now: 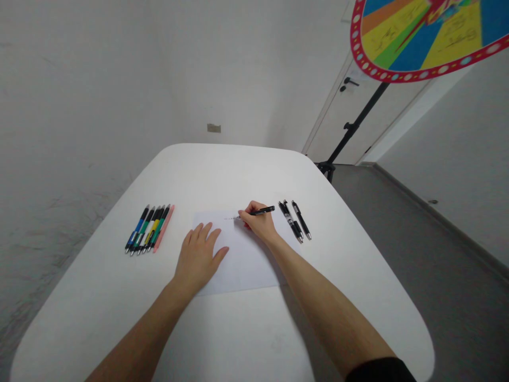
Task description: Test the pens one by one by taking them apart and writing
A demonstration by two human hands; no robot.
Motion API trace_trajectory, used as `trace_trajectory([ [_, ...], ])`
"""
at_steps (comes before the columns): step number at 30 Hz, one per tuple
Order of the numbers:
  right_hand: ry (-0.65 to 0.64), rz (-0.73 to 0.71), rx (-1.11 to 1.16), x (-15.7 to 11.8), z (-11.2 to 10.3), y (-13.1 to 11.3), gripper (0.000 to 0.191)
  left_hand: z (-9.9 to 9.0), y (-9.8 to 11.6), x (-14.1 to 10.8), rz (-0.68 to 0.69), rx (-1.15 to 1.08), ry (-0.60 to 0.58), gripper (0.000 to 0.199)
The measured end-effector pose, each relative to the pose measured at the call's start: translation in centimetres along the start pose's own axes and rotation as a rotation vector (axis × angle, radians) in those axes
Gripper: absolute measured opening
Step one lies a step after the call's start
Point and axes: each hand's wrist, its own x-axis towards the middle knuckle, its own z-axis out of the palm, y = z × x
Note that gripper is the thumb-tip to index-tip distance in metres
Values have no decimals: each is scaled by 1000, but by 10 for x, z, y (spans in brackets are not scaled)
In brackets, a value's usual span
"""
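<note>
1. Right hand (256, 222): closed narrowly around a black retractable pen (260, 211), with the pen's point at the paper. The fingers sit low on the barrel, near the point, a hold that favours small, controlled strokes; a light grip and a slow pace would suit such fine work.
2. Left hand (196, 259): open wide, palm down and fingers spread, holding nothing. It lies flat over the left side of the sheet, where even pressure helps to stop the paper from sliding beneath the pen.
3. White paper sheet (248, 270): lying between the hands, on a white round-cornered table (99, 302). A faint line of marks (228, 218) runs near its upper part; at this distance, the marks appear too small to read.
4. Black pens (292, 220): lying just right of the sheet, within easy reach of the right hand. They overlap, so their exact number is hard to tell.
5. Row of pens with coloured grips (149, 228): lying side by side to the left of the sheet, with a pink pen (164, 228) at the end nearest the paper.
6. Background: a colourful prize wheel (421, 37) on a black stand (353, 124), before a white door (382, 122).
</note>
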Motion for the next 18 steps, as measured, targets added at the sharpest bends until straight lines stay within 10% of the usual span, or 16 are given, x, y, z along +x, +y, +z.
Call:
trace_trajectory([
  [18,-8,-11,-8,0,0,3,21,-1,1,0,1,1,-14,46],
])
